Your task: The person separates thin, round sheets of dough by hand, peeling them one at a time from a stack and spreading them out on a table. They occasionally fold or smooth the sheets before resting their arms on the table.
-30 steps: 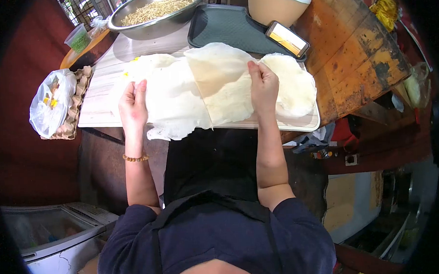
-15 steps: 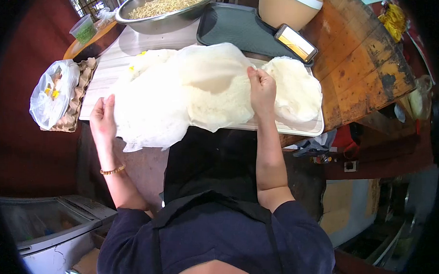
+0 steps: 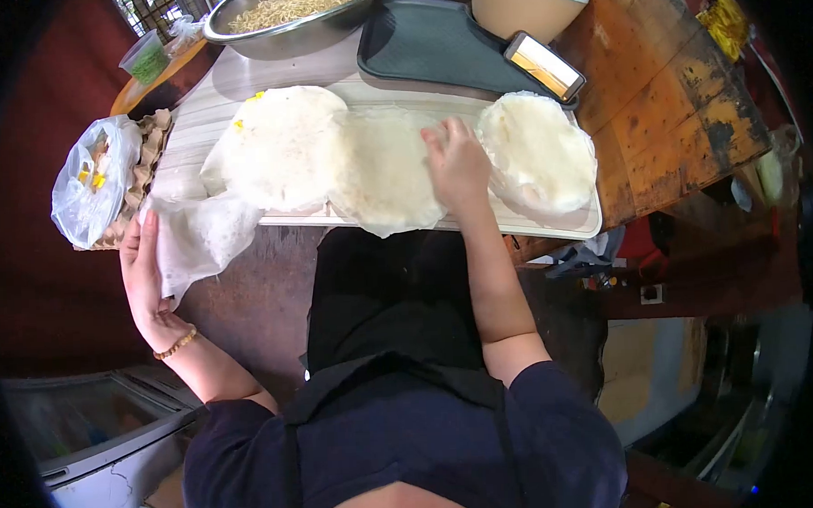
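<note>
A thin white wrapper (image 3: pixel 204 239) hangs limp and folded from my left hand (image 3: pixel 144 254), which grips it past the table's left front edge. My right hand (image 3: pixel 457 163) is over the right edge of a pale round wrapper (image 3: pixel 381 170) that lies flat in the middle. Its fingers are bent and a little apart. To the left, another round wrapper (image 3: pixel 282 146) overlaps the middle one, with small yellow bits at its upper left. A round stack of wrappers (image 3: pixel 537 155) sits to the right of my right hand.
Behind are a steel bowl (image 3: pixel 283 45) of bean sprouts, a dark tray (image 3: pixel 426 52) and a phone (image 3: pixel 543 67) leaning by a tan container (image 3: pixel 523 8). At left, a plastic bag (image 3: pixel 95 189) rests on an egg carton (image 3: pixel 152 142). A green-filled tub (image 3: pixel 147 61) stands behind.
Both hands held a wide sheet stretched over the table. My left hand has moved left and down with a wrapper; my right has shifted left, and the middle wrapper now lies flat.
</note>
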Demonstrator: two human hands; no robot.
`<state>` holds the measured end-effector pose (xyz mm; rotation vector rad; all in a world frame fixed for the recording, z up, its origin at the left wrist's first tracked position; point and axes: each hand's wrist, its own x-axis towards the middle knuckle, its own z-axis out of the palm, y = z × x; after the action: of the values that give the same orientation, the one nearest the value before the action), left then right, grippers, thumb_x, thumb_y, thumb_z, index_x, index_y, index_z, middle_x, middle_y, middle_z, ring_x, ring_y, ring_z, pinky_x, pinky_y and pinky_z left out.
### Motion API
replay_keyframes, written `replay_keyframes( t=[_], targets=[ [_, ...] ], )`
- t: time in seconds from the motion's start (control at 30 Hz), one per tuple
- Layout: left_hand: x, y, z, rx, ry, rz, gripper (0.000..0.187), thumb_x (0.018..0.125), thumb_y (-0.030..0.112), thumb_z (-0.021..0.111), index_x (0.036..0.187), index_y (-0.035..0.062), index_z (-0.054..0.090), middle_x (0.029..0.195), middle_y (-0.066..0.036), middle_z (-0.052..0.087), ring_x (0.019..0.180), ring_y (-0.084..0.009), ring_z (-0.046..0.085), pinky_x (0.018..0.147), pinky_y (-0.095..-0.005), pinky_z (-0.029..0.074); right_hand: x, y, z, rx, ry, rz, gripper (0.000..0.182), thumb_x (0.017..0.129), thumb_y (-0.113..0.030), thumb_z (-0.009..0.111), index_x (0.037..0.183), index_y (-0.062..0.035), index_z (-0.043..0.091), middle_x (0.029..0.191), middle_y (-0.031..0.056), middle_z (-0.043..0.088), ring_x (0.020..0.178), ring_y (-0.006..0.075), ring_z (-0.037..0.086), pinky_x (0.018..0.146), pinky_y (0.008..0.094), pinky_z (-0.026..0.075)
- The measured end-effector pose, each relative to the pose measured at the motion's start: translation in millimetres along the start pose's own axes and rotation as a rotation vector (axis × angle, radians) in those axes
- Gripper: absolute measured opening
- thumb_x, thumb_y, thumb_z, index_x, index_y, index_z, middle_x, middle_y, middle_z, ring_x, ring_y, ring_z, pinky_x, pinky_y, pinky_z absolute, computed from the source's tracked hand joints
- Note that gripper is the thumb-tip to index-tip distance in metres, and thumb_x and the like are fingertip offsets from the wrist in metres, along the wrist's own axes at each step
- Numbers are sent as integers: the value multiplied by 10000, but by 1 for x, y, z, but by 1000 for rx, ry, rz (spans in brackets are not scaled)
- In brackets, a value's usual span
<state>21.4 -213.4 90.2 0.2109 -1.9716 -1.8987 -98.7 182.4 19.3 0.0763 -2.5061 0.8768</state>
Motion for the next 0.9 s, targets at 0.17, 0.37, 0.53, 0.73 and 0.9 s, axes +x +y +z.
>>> replay_keyframes(
  t=[0.17,0.37,0.53,0.73,0.9],
  targets=[
    [-9,30,76,-276,-328,54,361,940,177,533,1222,-48,538,1151,-109,614,996,-159,590,895,-284,446,-27,-47,-15,62,-45,-369,602,802,-362,706,1243,-14,492,1341,171,449,1195,326,472,979,422,382],
    [-2,67,176,-583,-617,15,341,954,164,493,1212,-55,536,1171,-122,613,1027,-160,587,908,-288,439,-29,-25,-29,1209,-612,103,788,768,-341,759,1376,-22,375,1359,107,450,1263,222,434,1047,359,350],
    [40,29,207,-322,-775,-40,359,958,239,483,1178,-33,566,1236,-126,574,1074,-155,572,935,-287,430,-24,1,-72,1456,-557,306,465,861,-158,643,1271,1,491,1149,70,607,1086,140,564,939,292,440],
    [54,-17,222,137,-583,20,306,951,304,530,1102,52,615,1257,-45,562,1101,-119,548,926,-277,416,13,-12,-101,1343,-475,239,301,851,-96,659,1128,-8,581,1023,56,646,895,110,613,794,261,501],
    [51,-8,213,132,-641,83,307,945,296,534,1113,50,610,1263,-56,562,1125,-135,548,938,-287,407,46,-4,-129,1117,-420,193,292,846,-106,668,1110,-10,586,996,59,658,898,110,618,793,268,508]
  ],
)
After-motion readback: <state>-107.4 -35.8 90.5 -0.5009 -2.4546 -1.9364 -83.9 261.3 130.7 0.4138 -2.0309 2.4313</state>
